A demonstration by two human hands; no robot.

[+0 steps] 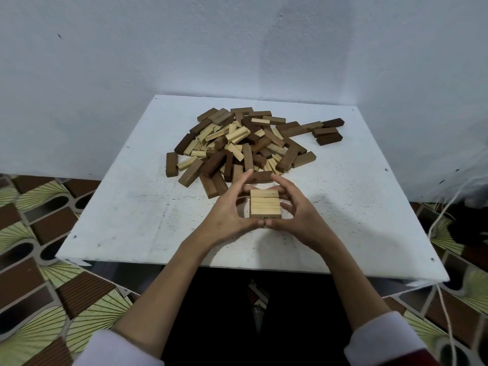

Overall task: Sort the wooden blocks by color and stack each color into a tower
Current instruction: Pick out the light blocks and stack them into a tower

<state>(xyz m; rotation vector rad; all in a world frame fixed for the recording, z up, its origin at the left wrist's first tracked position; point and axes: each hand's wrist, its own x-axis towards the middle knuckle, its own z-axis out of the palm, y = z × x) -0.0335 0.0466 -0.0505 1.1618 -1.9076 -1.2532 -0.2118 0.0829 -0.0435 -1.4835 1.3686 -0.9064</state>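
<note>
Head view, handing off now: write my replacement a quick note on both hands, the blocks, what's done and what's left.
Left hand and right hand: both cup the small stack of pale wooden blocks near the front of the white square table, fingers curled round its sides, thumbs meeting at its near edge.
Mixed pile of pale and brown wooden blocks: unsorted, mid-table behind the stack.
A few dark brown wooden blocks lie apart at the pile's right.
Done: pale tower started; three blocks show on top.
Left: pull the remaining pale blocks from the pile, then sort and stack the brown shades.
</note>
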